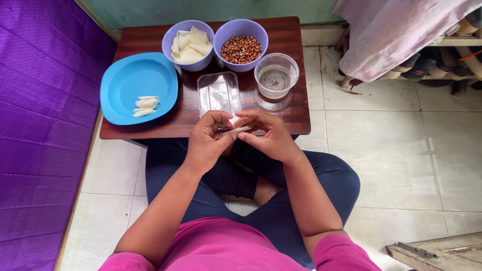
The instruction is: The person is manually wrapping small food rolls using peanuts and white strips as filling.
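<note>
Rolling stage of a small filled pastry, seen from above. Both hands meet at the near edge of a low dark wooden table [281,35]. The left hand [207,143] and the right hand [268,136] pinch a thin pale wrapper roll [236,131] between thumbs and fingertips, the fingers closed on it from both ends; the roll lies nearly level, tilted slightly up toward 2 o'clock, just above the table's near edge.

Judged from this, the step in hand is tightening or sealing one roll. The next move would call for a steady pinch, so that the wrapper neither tears nor unwinds.

Clock directions below are read from the hands.
- At 12 o'clock, just beyond the fingers: an empty clear rectangular tray [218,93].
- At 1 o'clock: a clear plastic cup of water [276,75].
- Further off at 12 o'clock: a lilac bowl of peanuts [241,45].
- At 11 o'clock: a second lilac bowl, holding cut wrapper sheets [189,44].
- At 10 o'clock: a blue plate [130,80] bearing three finished rolls [144,105], side by side.

The person sits cross-legged on a tiled floor.
</note>
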